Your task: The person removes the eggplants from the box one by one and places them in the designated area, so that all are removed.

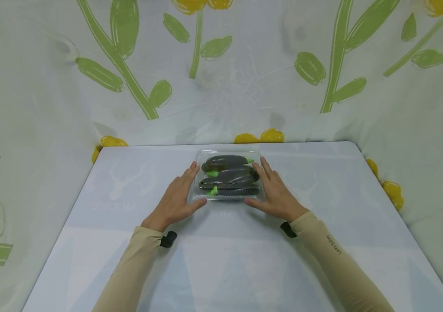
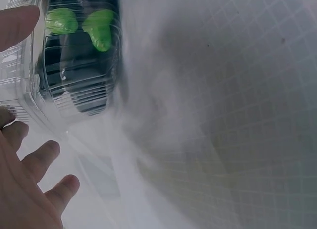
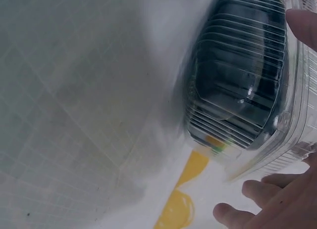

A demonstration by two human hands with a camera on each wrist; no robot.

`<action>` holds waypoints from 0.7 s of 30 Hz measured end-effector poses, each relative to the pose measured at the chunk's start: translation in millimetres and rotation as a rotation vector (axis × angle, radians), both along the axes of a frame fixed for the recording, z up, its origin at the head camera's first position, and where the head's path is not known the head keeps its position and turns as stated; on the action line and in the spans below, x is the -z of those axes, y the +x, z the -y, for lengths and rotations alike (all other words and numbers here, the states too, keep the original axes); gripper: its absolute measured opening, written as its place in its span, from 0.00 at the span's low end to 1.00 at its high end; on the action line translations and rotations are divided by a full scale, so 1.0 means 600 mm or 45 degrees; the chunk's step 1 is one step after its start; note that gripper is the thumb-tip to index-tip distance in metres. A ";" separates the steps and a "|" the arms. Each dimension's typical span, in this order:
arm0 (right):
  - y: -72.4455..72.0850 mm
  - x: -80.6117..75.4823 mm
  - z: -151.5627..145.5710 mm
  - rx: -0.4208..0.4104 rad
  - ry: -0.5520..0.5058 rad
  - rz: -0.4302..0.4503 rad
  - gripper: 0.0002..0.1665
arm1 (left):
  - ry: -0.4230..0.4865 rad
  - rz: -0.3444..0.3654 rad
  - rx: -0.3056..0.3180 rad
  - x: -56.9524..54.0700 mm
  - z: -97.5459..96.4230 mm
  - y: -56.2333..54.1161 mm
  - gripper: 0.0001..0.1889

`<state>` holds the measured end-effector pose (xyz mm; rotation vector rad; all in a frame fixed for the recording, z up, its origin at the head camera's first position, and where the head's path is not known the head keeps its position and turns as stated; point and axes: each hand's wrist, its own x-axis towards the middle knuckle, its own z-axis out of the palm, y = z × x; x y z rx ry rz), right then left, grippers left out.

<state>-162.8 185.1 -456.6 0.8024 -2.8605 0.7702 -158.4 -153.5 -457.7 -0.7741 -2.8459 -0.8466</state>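
Note:
A clear plastic clamshell box [image 1: 227,152] with several dark purple eggplants [image 1: 229,176] inside lies near the table's far edge, its lid closed. Their green stem ends show through the plastic. My left hand [image 1: 174,200] is at the box's left side, fingers extended along it and thumb at the near corner. On the opposite side my right hand [image 1: 278,197] mirrors it, fingertips at the rim and thumb by the near edge. In the left wrist view, fingers [image 2: 42,160] spread beside the ribbed wall; the right wrist view shows the same on the other end.
The white table [image 1: 221,260] has a faint printed pattern and rounded far corners. A pale curtain [image 1: 245,95] with green leaves and yellow flowers hangs behind it and along both sides. Dark straps with small devices [image 1: 168,239] sit at both wrists.

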 end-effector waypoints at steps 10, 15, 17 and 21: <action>0.002 0.003 0.009 0.031 -0.037 -0.024 0.66 | 0.031 -0.087 0.031 0.003 -0.002 0.004 0.46; 0.001 0.008 0.014 0.066 -0.057 -0.072 0.68 | 0.055 -0.147 0.054 0.003 -0.002 0.004 0.44; 0.001 0.008 0.015 0.078 -0.060 -0.085 0.69 | 0.059 -0.186 0.066 0.002 -0.001 0.004 0.44; 0.001 0.007 0.018 0.093 -0.072 -0.097 0.69 | 0.061 -0.239 0.068 0.001 0.000 0.003 0.43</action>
